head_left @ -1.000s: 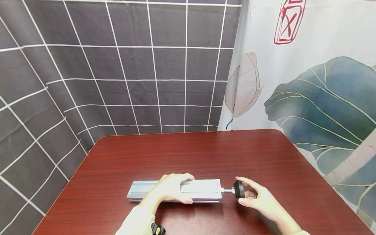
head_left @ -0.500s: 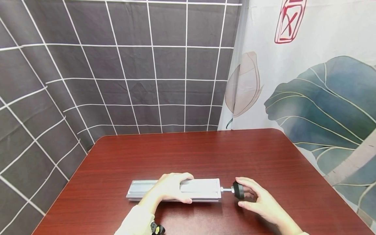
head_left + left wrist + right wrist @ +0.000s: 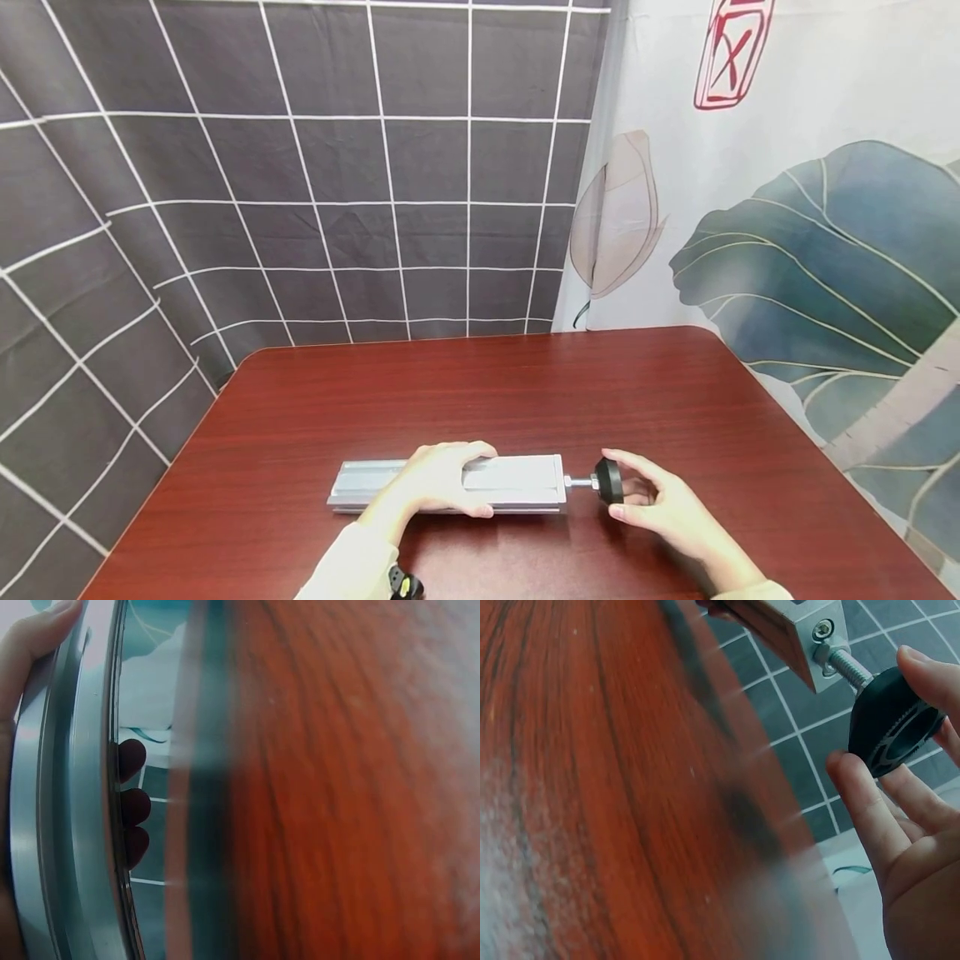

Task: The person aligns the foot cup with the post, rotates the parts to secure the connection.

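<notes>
In the head view, a long silver aluminium profile (image 3: 517, 475) lies crosswise over the table, close above its surface. My left hand (image 3: 442, 479) grips it across the middle. In the left wrist view the thumb (image 3: 56, 619) is on one side of the profile and several fingertips (image 3: 133, 806) show past the opposite edge. A threaded rod (image 3: 850, 669) with a nut sticks out of the profile's right end plate (image 3: 817, 645). On its tip sits a round black levelling foot (image 3: 610, 481). My right hand (image 3: 667, 504) pinches the foot's rim between thumb and fingers; its hollow underside faces the palm.
The red-brown wooden table (image 3: 450, 392) extends behind and around the profile. A dark gridded curtain (image 3: 337, 167) hangs at the back and left, and a white leaf-print curtain (image 3: 660, 83) at the right. A black strap (image 3: 405, 583) is on the left wrist.
My right thumb dropped slightly off the foot's rim half a second ago and now touches it again. The foot's tilt differs slightly. My left hand keeps its grip on the profile.
</notes>
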Demonstrator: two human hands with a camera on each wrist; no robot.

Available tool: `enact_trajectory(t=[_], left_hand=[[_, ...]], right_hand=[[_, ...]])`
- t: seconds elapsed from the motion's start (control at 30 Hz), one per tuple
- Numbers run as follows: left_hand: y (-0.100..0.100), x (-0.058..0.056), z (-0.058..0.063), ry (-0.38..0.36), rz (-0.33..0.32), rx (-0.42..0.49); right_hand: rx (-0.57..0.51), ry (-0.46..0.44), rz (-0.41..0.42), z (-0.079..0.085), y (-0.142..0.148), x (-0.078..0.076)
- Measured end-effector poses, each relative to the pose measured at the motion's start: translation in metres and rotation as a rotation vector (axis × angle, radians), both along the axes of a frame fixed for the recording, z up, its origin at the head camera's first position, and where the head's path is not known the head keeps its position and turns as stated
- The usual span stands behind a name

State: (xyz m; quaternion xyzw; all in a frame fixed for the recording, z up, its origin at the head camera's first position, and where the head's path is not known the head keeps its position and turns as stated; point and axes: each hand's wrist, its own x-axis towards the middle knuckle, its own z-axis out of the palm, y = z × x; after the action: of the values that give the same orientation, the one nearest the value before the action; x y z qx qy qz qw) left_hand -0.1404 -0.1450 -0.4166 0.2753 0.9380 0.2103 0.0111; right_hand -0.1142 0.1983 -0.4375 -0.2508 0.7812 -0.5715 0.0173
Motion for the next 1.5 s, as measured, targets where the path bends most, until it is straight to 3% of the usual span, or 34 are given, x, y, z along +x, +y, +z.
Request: enact_trajectory(t=[0.23,0.63,1.23,1.5], left_hand=[[0.002,-0.005,-0.006,-0.018,0.001,-0.024],[0.002,-0.011,-0.013,-0.035,-0.007,-0.032],[0.007,-0.013,-0.023,0.037,0.008,-0.09],[0.008,-0.016,-0.025,0.037,0.006,-0.096]], right_hand=[[-0.028,-0.084,0.048,-0.013,0.004,-0.008],[-0.117,-0.106,0.135,-0.026,0.006,-0.017],[0.001,-0.029,0.122,-0.033,0.009,-0.023],[0.032,-0.066,0.094,-0.031,0.007,-0.023]])
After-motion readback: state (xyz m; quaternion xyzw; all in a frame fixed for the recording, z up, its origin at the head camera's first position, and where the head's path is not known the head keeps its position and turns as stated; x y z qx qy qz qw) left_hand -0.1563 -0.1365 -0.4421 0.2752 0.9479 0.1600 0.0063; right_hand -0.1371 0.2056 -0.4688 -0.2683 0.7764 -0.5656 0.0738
